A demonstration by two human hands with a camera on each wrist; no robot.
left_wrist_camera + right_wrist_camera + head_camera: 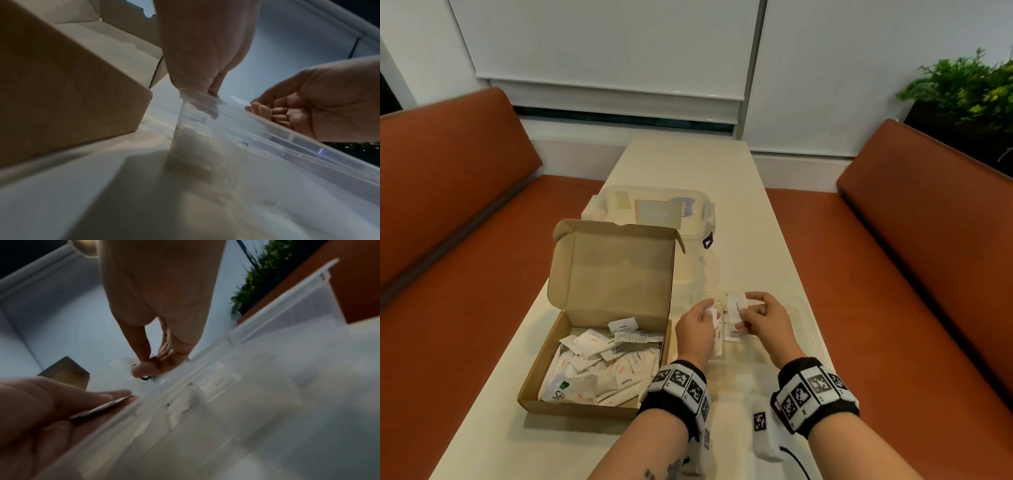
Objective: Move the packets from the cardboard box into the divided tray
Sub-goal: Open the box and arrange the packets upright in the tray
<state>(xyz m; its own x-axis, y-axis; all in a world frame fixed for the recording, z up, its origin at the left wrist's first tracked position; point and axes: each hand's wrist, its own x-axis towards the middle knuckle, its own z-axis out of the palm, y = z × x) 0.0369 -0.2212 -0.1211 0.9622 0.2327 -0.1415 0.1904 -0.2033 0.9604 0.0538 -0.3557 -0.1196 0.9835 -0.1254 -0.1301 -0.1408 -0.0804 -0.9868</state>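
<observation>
Cream-coloured laminate covers the long table, which runs away between two rust-orange benches toward a white wall with a drawn roller blind; a green plant stands at the far right. Nearest on the table, both wrists wear black bands with printed markers. Just beyond them the left hand hovers palm-down over the clear divided tray, thumb and forefinger pinching a white packet. Beside it the right hand holds another white packet between thumb and fingertips, the remaining fingers curled, above the tray's middle. More packets lie in the tray below. Left of the tray, the open cardboard box holds a heap of white sachets, its lid raised. Behind the box stands a clear lidded container.
</observation>
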